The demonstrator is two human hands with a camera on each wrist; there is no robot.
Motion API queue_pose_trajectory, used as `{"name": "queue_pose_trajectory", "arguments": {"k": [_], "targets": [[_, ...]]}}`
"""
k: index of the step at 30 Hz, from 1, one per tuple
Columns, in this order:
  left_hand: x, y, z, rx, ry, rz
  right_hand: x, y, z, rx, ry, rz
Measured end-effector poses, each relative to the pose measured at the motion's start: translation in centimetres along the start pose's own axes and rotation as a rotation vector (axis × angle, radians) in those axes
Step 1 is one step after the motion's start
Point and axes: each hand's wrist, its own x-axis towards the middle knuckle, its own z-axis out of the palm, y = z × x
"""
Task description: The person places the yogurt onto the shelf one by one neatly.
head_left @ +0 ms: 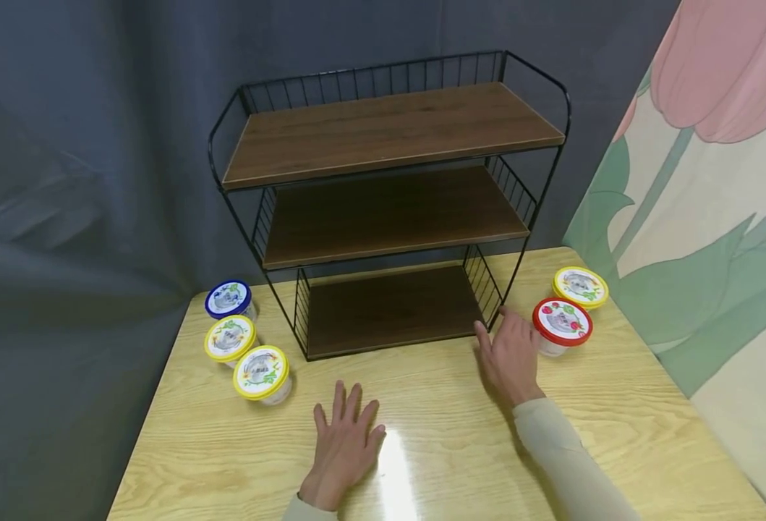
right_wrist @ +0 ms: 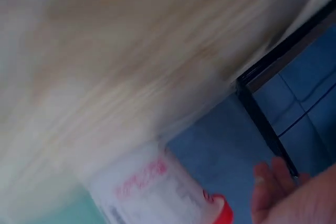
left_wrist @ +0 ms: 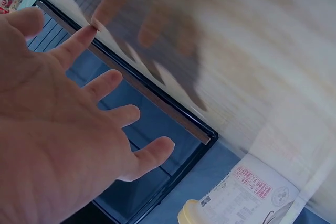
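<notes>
No tub in either hand at this point! The left hand [head_left: 346, 450] lay palm down, low at the front of the worktop [head_left: 213, 463], fingers spread wide and gripping nothing. Ahead of it stood the black wire rack [head_left: 389, 217] with its three brown shelves. The right hand [head_left: 513, 354] had the sharper position, out by the rack's lower front corner, thumb and forefinger parted, the other fingers looking loosely bent, no tub between them. Did those fingertips touch the metal? The pictures could not settle it.

And the tubs? All five stood upright on the worktop. Left of the rack came a slanting line of three: the blue-lidded tub [head_left: 228, 298] at the back, the middle yellow-lidded tub [head_left: 230, 337], then the front yellow-lidded tub [head_left: 262, 370]. Over on the right, the red-lidded tub [head_left: 561, 322] sat just beside the right hand, a sliver of gap showing in the right wrist view, with the far yellow-lidded tub [head_left: 580, 286] tucked behind it.

So the score, as best it could be judged: rack upright, tubs ranged along its two sides, every lid on. None lifted, none on a shelf; the tub handling looked barely begun, with all five left untouched.
</notes>
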Motion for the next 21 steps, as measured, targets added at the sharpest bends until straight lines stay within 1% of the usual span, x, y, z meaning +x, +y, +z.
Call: {"name": "queue_pose_trajectory", "arguments": {"k": [2,7,10,12,14,17,19,21], "targets": [[0.0,0.1,0.1,-0.007,-0.002,0.008,0.6,-0.1,-0.1,0.016,0.019,0.034],[0.0,0.3,0.5,-0.023,-0.045,0.015,2.0,0.3,-0.8,0.069,0.051,0.120],[-0.1,0.4,0.5,-0.006,-0.060,0.022,3.0,0.5,-1.2,0.138,0.084,0.125],[-0.2,0.3,0.4,0.014,-0.056,0.026,3.6,0.4,-1.3,0.192,0.092,0.114],[-0.2,0.2,0.3,0.030,-0.048,0.028,4.0,0.3,-1.3,0.270,0.093,0.111],[-0.3,0.1,0.2,0.033,-0.045,0.030,4.3,0.0,-1.2,0.358,0.098,0.135],[-0.3,0.0,0.1,0.032,-0.043,0.033,4.5,0.0,-1.0,0.399,0.104,0.162],[-0.3,-0.2,0.1,0.032,-0.036,0.034,4.5,0.1,-0.9,0.417,0.107,0.179]]}}
